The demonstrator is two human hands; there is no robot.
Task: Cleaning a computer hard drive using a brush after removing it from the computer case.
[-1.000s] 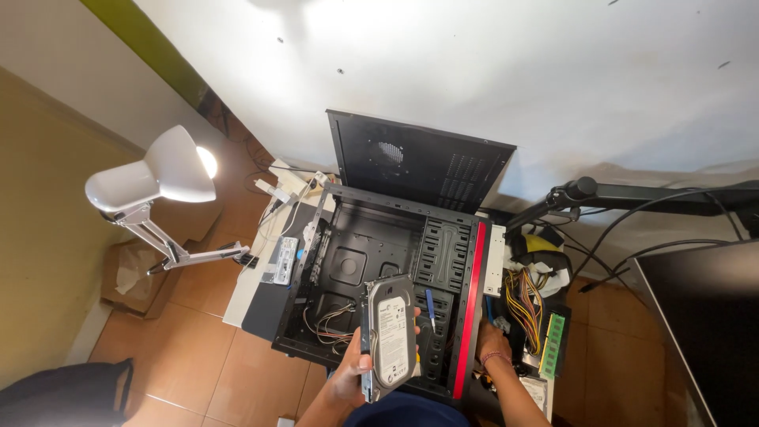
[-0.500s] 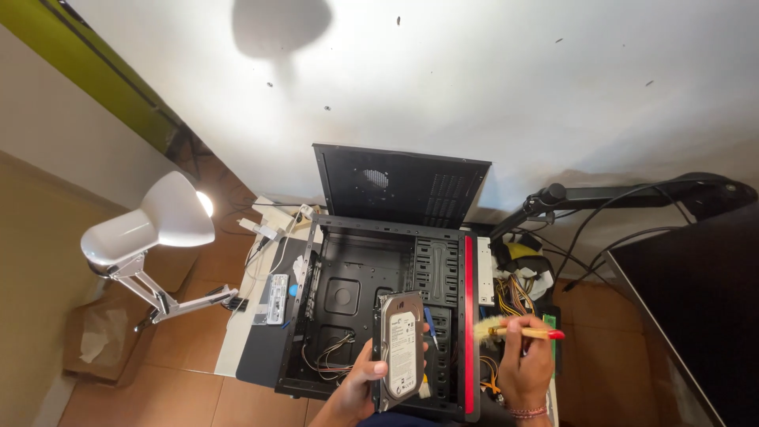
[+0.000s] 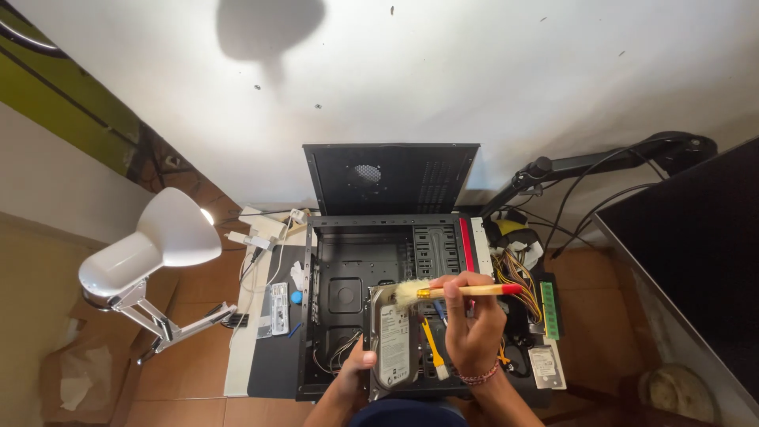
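Observation:
My left hand grips the lower left edge of a grey hard drive and holds it upright over the open black computer case. My right hand is closed on a small brush with a wooden handle and a red end. The brush's pale bristles rest at the drive's top edge. A yellow-handled tool lies inside the case, just below the right hand.
The case's side panel leans against the white wall behind it. A white desk lamp stands at the left. Bundled cables, a green memory stick and a second drive lie at the right, near a black monitor and its arm.
My right hand came up from beside the case with the brush and brought its bristles to the top of the hard drive. The left hand kept hold of the drive.

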